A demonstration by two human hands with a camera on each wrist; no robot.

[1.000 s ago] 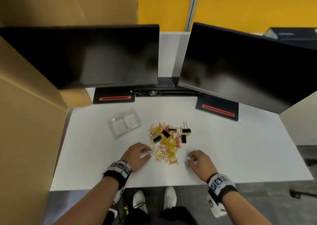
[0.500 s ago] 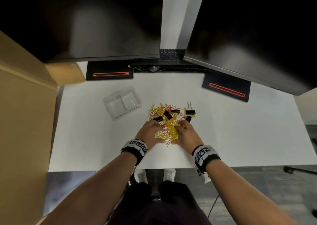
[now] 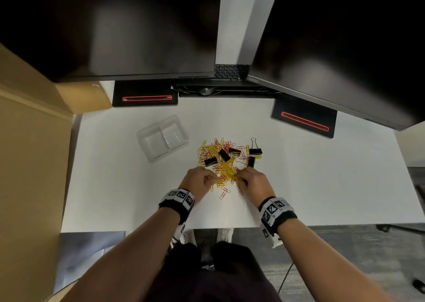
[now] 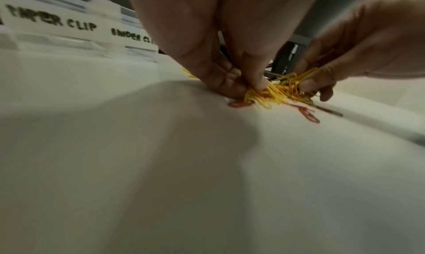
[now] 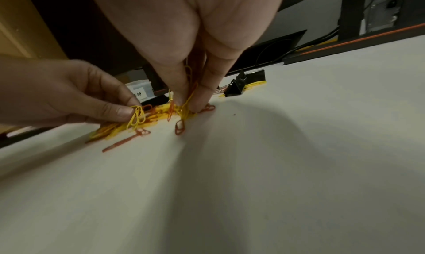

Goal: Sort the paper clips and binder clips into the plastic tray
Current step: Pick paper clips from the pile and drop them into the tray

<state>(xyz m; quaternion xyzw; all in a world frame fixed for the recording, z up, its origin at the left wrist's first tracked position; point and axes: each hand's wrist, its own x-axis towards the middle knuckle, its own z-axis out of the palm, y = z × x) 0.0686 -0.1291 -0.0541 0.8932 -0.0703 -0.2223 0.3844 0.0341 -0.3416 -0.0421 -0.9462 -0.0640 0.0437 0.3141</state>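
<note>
A heap of yellow and red paper clips lies mid-table with several black binder clips mixed in. Both hands work at its near edge. My left hand pinches yellow paper clips between thumb and fingers. My right hand pinches a bunch of paper clips at the table surface. The clear plastic tray with two compartments sits to the left of the heap; its labels read "PAPER CLIP" and "BINDER CLIP". Both compartments look empty.
Two dark monitors hang over the back of the white table, their black stands at the rear. A cardboard wall borders the left side. One binder clip stands apart at the heap's right.
Both hands moved from the table's near edge forward into the heap and closed their fingers on paper clips. The head camera tilted further down.
</note>
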